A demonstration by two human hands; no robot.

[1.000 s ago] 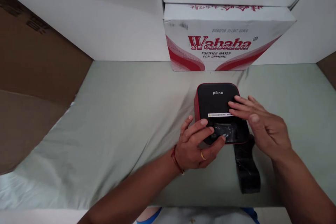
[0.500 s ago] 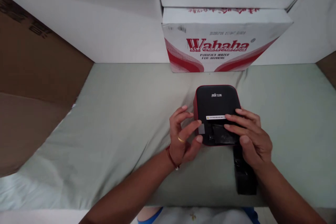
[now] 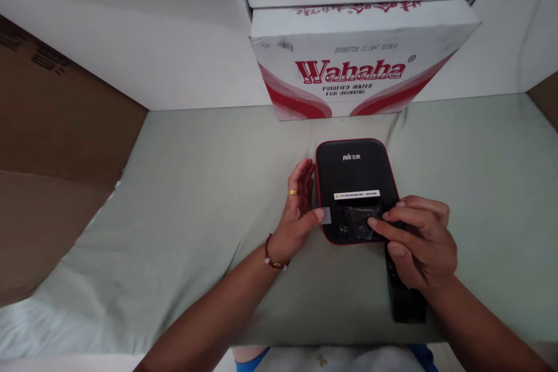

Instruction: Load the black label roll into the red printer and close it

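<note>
Black device (image 3: 355, 171) between both hands (image 3: 360, 226)

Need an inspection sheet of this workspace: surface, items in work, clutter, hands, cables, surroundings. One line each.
Surface: pale green cloth, wrinkled in places.
Items in work: black device with red edging, lying on the cloth; glossy black patch on its near part, grey tab at its left edge.
Clutter: black strip near the right hand; whether it is attached to the device, cannot tell.
Hands: left hand at the device's left side, thumb at the tab; right hand with fingertips at the glossy patch.
Cables: nothing seen.
Surroundings: Wahaha water carton beyond the device, white boxes behind, brown cardboard at left.
</note>
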